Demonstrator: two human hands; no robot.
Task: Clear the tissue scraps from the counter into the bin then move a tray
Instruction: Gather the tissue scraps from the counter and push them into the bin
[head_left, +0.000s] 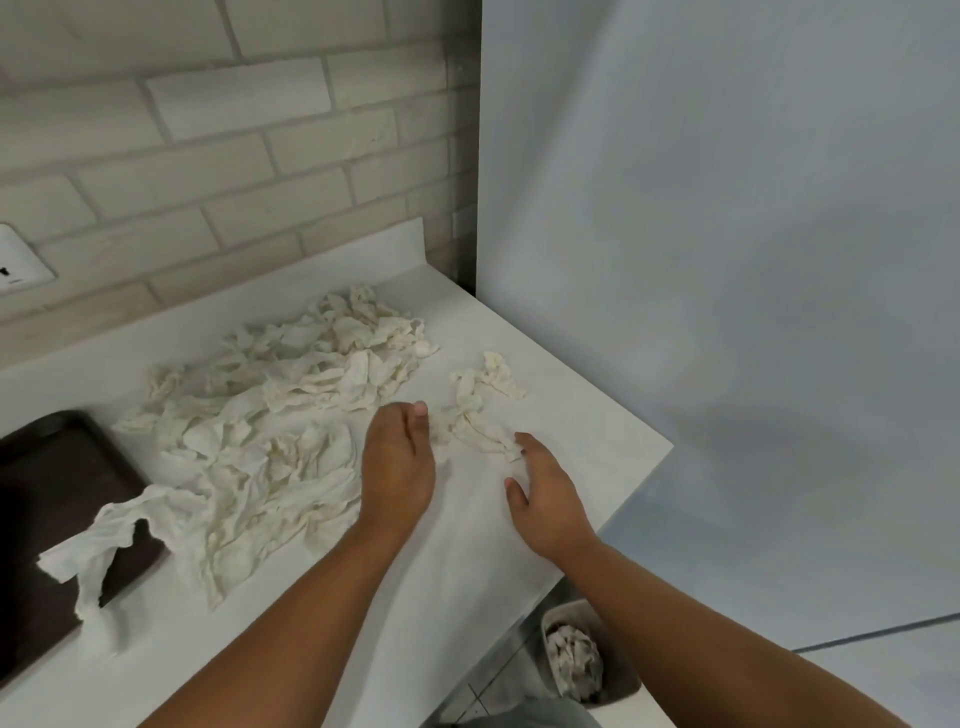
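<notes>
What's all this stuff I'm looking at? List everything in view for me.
tissue scraps: many, off-white, heaped mid-counter
small cluster: several scraps, off-white, apart to the right of the heap
loose tissue: one, white, draped over the tray's edge
tray: one, dark brown, at the counter's left end
counter: one, white
bin: one, pale, on the floor below the counter, tissue inside
socket: one, white, on the wall
brick wall: pale, behind the counter
left hand: beside the small cluster
right hand: fingertips at the small cluster

Bare tabletop (457, 545) lay open at six o'clock; tissue scraps (270, 426) crowded nine, a wall (727, 208) blocked three.
</notes>
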